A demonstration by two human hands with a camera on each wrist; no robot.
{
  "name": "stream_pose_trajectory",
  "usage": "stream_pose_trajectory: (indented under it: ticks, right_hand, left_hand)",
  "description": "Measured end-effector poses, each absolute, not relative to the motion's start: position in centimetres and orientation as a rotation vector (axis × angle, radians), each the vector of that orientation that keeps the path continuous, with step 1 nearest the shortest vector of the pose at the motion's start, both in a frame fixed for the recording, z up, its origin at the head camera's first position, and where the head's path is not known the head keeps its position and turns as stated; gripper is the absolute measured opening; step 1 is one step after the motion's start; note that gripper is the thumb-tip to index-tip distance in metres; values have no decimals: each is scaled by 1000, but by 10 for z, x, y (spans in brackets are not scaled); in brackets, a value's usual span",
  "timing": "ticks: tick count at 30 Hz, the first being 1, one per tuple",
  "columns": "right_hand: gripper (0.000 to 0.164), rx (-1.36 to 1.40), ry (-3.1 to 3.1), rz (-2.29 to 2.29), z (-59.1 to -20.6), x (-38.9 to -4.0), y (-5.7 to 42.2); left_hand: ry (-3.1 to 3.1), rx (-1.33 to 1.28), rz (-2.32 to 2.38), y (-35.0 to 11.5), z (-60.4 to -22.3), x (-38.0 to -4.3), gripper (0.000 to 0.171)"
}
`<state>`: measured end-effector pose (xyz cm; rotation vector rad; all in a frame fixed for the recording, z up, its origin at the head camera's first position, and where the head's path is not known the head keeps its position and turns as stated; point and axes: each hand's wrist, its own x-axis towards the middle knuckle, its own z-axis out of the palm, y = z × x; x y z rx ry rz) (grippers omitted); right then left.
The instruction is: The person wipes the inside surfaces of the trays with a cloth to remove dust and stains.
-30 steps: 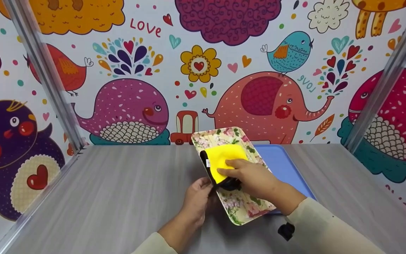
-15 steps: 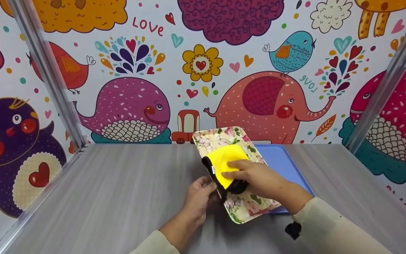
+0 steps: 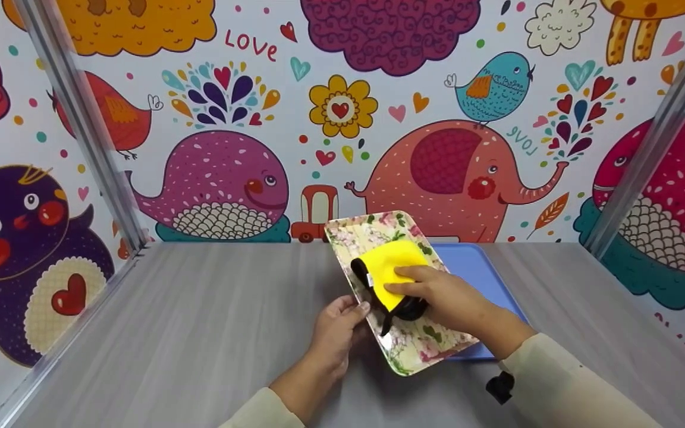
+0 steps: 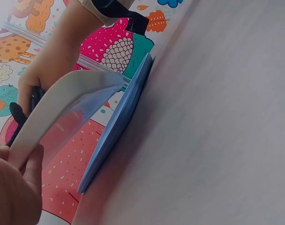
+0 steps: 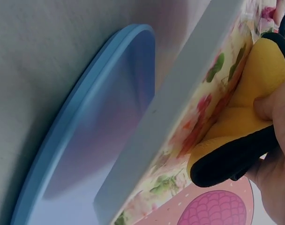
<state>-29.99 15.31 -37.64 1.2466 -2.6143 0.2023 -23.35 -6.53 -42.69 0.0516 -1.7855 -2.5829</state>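
Observation:
My left hand [image 3: 333,336] grips the left edge of a floral tray [image 3: 366,229], thumb on top and fingers beneath. The tray is tilted and held above the table. In my right hand [image 3: 452,297] is a folded yellow cloth [image 3: 399,255] with black edging and a small white label, pressed against the tray's patterned face. Seen in the right wrist view, the cloth [image 5: 264,70] bunches under the fingers and touches the tray's surface. The left wrist view shows the tray's pale rim [image 4: 53,103] pinched between thumb and fingers.
A blue tray [image 3: 476,273] lies on the grey table [image 3: 211,321], partly hidden behind the floral tray. Cartoon-printed panels [image 3: 223,172] stand at the back and sides, with metal posts [image 3: 90,131] at the corners. A black strap piece [image 3: 500,387] hangs by the right sleeve.
The right hand and cloth have slid a little to the right across the floral tray, baring its left edge near the left thumb. The tray and left hand stay nearly in place.

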Motion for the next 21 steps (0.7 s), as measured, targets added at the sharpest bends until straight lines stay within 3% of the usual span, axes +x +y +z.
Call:
stream_pose_trajectory:
  ticks: [21]
  right_hand:
    - [69, 989, -2766, 301, -382, -291, 163]
  left_hand:
    - [-1769, 61, -2590, -65, -427, -235, 36]
